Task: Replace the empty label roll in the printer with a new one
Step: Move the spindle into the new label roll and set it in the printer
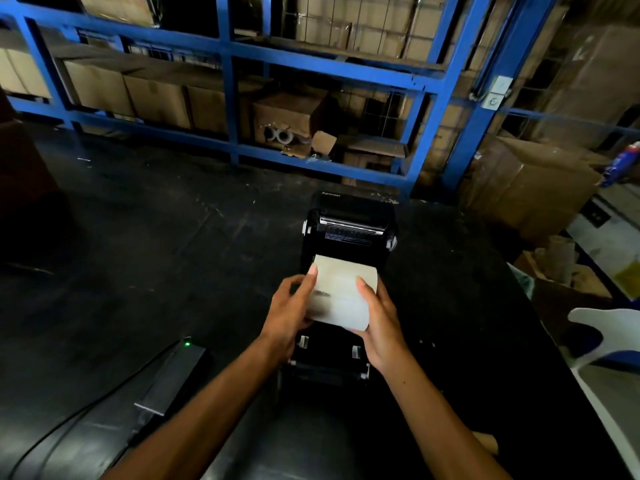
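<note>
The 2 hands, left hand (289, 306) and right hand (379, 323), clasp the new label roll (341, 294) by its ends, fingers curled around it, holding it just above the open printer (346, 237) on the dark counter (156, 254), likely to lower it level between the holders.

The dark table (145, 237) lies open across the left and centre of the frame. At lower centre the printer (346, 233) stands with its raised lid walling off the far side. A power brick (173, 379) and its cable (52, 431) block the lower left. A white chair (595, 337) crowds the right edge; blue shelving (228, 98) closes the top.
</note>
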A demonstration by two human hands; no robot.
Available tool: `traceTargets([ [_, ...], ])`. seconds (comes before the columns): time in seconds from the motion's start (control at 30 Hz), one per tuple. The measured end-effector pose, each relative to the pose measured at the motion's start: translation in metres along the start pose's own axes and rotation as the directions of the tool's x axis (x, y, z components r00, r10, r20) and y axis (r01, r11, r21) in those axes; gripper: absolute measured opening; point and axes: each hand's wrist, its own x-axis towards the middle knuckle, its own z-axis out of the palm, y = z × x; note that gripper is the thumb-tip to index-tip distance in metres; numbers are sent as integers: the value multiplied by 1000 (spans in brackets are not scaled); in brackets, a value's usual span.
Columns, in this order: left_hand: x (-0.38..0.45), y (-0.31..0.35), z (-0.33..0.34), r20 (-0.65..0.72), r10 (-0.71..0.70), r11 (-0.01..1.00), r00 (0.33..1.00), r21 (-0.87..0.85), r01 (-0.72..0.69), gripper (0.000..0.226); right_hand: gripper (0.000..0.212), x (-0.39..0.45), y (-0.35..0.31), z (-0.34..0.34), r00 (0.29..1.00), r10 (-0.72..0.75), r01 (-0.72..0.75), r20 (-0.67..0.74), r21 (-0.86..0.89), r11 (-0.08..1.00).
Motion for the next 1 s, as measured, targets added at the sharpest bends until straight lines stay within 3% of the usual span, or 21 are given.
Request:
traceTargets([
  [0.13,19,-3,8,-98,-10,999,995,30,13,58,47,17,4,-1,1000,1,0,17,-73,997],
  [0.33,33,-19,10,-168,-37,994,985,-108,19,55,54,32,6,2,999,-21,26,25,-186,982],
  [0.57,35,-32,13,-179,-4,989,984,-147,-23,72,44,32,0,-13,993,-47,81,104,-352,933],
  [0.7,40,-37,11,-169,20,991,985,-127,-42,67,66,35,-8,-26,986,-30,96,163,-413,906],
  [0.8,44,-39,10,-167,41,991,985,-118,-61,65,81,41,-20,-33,986,29,71,164,-572,817],
  [1.0,50,-39,8,-184,0,989,983,-147,-27,73,109,65,-33,-28,980,47,139,192,-839,526],
])
